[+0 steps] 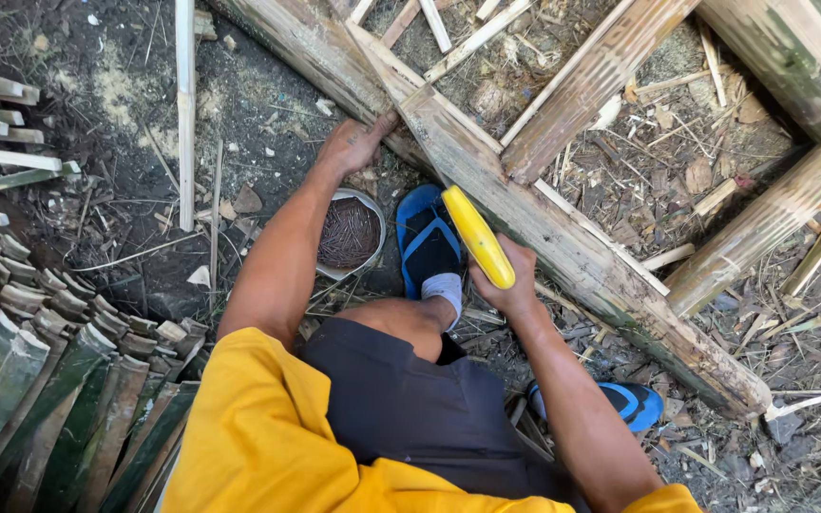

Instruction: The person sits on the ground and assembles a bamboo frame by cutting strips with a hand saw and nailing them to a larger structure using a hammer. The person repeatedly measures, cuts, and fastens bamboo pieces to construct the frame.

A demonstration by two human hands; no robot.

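Two hands in the head view, both bare, arms reaching out from yellow sleeves; person crouched over bare ground littered with chips and splinters.

Left hand (pixel 352 144): fingers pressed on the near edge of a long split bamboo piece (pixel 563 242) that runs diagonally from the top centre of the frame down toward the lower right; hand lies flat against the wood rather than wrapped round it; whether anything small is pinched under the fingertips cannot be told.

Right hand (pixel 510 285): clenched round a yellow handle (pixel 477 237); handle tilts up and to the left from the fist, its top end lying over the bamboo piece; the working end of the tool is hidden behind the hand, so its kind cannot be told.

Between the forearms: a round bowl (pixel 350 233) holding thin dark nails, standing on the ground just below the left hand; just beside it to the right, a foot in a blue sandal (pixel 427 237) with a grey sock, toe close to the bamboo piece; a second blue sandal (pixel 634 401) shows under the right forearm.

Surroundings: further bamboo pieces (pixel 596 81) cross the long one at the top right, forming a rough lattice; a stack of split bamboo slats (pixel 49 380), green and grey, fills the lower left corner; a thin pale strip (pixel 184 114) lies upright in frame at the upper left, well apart from the hands.
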